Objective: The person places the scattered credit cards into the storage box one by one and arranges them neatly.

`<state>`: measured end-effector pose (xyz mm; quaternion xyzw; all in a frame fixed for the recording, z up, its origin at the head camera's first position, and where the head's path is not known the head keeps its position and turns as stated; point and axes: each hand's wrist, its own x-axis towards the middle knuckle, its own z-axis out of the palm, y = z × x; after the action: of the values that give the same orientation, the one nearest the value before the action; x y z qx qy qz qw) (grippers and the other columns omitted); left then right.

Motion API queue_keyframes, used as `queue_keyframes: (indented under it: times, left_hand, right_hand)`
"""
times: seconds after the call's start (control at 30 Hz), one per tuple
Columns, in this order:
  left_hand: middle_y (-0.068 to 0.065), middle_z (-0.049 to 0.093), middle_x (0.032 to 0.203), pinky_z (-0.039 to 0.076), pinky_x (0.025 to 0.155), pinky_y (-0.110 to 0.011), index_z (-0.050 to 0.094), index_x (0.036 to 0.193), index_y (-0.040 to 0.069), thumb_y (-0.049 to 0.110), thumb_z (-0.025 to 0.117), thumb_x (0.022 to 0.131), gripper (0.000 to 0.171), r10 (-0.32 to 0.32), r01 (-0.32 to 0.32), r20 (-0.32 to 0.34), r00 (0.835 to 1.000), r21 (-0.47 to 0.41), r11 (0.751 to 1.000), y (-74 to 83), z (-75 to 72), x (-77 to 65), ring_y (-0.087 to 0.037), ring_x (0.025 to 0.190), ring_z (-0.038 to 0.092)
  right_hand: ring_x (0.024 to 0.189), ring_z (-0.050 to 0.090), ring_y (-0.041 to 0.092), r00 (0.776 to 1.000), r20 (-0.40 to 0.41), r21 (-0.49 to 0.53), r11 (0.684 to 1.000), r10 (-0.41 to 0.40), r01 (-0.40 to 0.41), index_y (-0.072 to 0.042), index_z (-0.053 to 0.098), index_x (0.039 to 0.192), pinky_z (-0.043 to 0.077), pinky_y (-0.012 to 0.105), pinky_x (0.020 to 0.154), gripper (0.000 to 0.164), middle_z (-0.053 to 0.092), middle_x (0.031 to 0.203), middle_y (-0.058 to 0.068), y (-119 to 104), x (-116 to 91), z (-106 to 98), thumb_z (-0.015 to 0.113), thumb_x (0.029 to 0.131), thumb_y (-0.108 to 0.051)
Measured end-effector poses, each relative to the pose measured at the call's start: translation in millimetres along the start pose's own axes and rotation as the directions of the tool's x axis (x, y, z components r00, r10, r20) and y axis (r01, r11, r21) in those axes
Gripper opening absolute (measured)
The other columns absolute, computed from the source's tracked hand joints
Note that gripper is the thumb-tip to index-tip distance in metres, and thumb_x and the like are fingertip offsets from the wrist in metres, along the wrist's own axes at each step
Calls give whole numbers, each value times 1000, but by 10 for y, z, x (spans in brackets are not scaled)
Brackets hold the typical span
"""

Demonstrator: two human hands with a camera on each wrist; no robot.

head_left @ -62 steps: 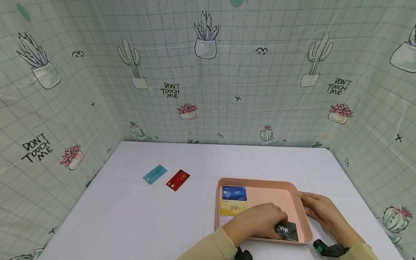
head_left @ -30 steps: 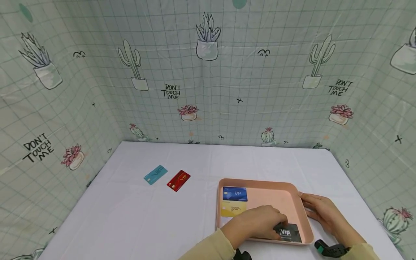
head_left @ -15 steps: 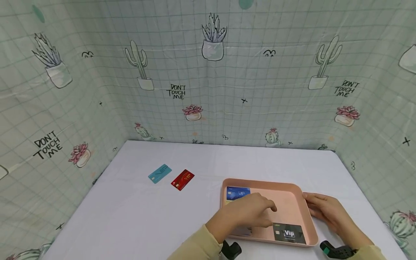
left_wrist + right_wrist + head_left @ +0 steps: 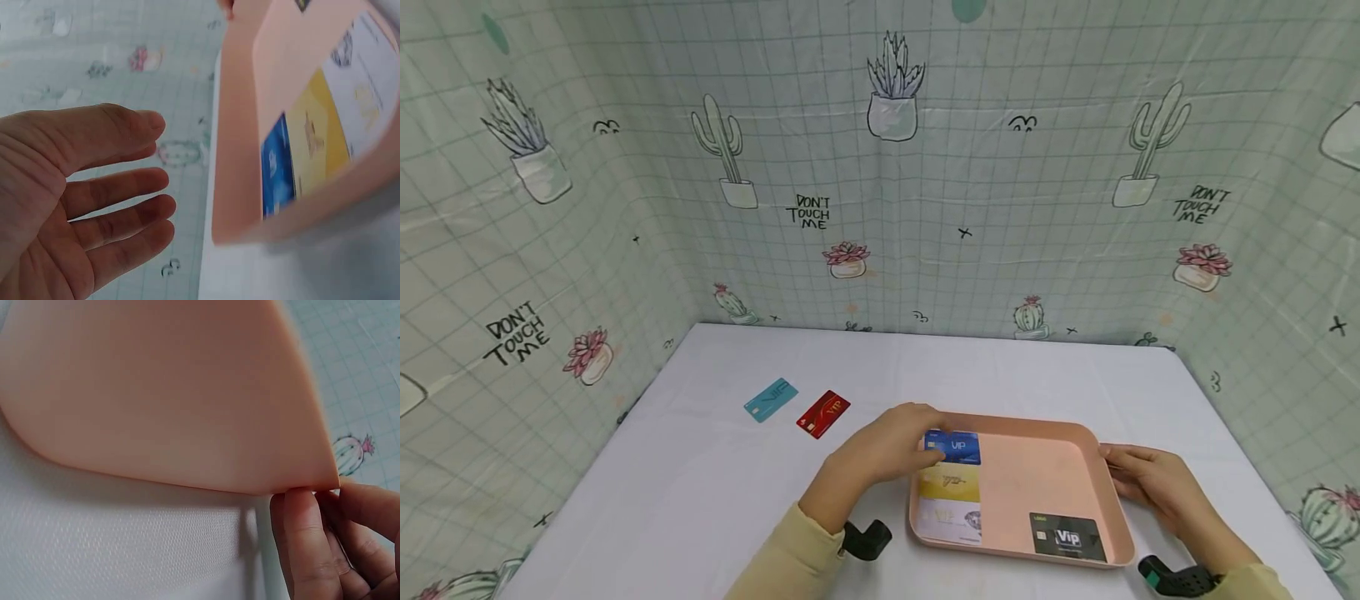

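Observation:
A pink tray [image 4: 1037, 467] lies on the white table. Down its left side run a blue VIP card [image 4: 964, 448], a yellow card [image 4: 955, 482] and a white card [image 4: 943, 518]. A black VIP card [image 4: 1067, 537] lies flat in the tray's near right corner. My left hand [image 4: 883, 446] hovers by the tray's far left corner, overlapping the blue card in the head view; in the left wrist view its fingers are spread and hold nothing. At the tray's right rim, my right hand [image 4: 1153, 487] pinches the edge between thumb and fingers.
Left of the tray, a teal VIP card [image 4: 771, 401] and a red VIP card [image 4: 823, 414] lie side by side on the table [image 4: 715, 500]. A cactus-print cloth [image 4: 955, 183] rises behind the table and along both sides.
My left hand has let go of the black card, leaving it in the tray's near right corner, and has moved left and away to the tray's left side. My right hand stays at the rim.

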<state>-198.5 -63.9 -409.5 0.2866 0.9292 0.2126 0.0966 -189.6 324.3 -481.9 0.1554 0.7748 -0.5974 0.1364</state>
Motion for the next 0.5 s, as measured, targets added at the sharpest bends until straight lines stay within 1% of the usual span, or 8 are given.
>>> queue_keyframes:
  times: [0.1, 0.17, 0.33, 0.5]
  left_hand:
    - [0, 66, 139, 46, 114, -41, 66, 137, 16, 30, 73, 97, 43, -71, 70, -25, 997, -6, 997, -130, -34, -69, -21, 136, 56]
    - [-2, 66, 139, 47, 113, -43, 67, 135, 14, 30, 72, 97, 41, -102, 101, -36, 994, -27, 995, -205, -30, -101, -22, 136, 56]
    - [-4, 66, 138, 47, 112, -46, 69, 130, 13, 28, 73, 96, 37, -138, 135, -45, 989, -69, 988, -364, 26, -137, -24, 135, 56]
    - [-5, 65, 140, 47, 112, -49, 69, 129, 13, 27, 74, 95, 37, -183, 178, -53, 982, -81, 981, -536, 62, -181, -27, 137, 55]
  right_hand:
    - [83, 71, -2, 1000, -1, -13, 1000, -3, 3, 18, 40, 147, 62, 26, 76, 65, 75, 104, -6, 1, 1, -4, 59, 106, -28]
    - [84, 71, -2, 1000, 0, -18, 1000, -5, 5, 19, 40, 147, 61, 26, 76, 65, 75, 104, -6, 5, 3, -7, 59, 106, -28]
    - [84, 71, -1, 1000, -2, -24, 1000, 4, -4, 18, 40, 147, 61, 26, 77, 66, 75, 105, -5, 9, 16, -15, 59, 106, -30]
    - [84, 70, -1, 1000, -6, -47, 999, 17, -17, 18, 39, 148, 61, 26, 76, 67, 75, 107, -2, 0, 39, 6, 59, 106, -31]
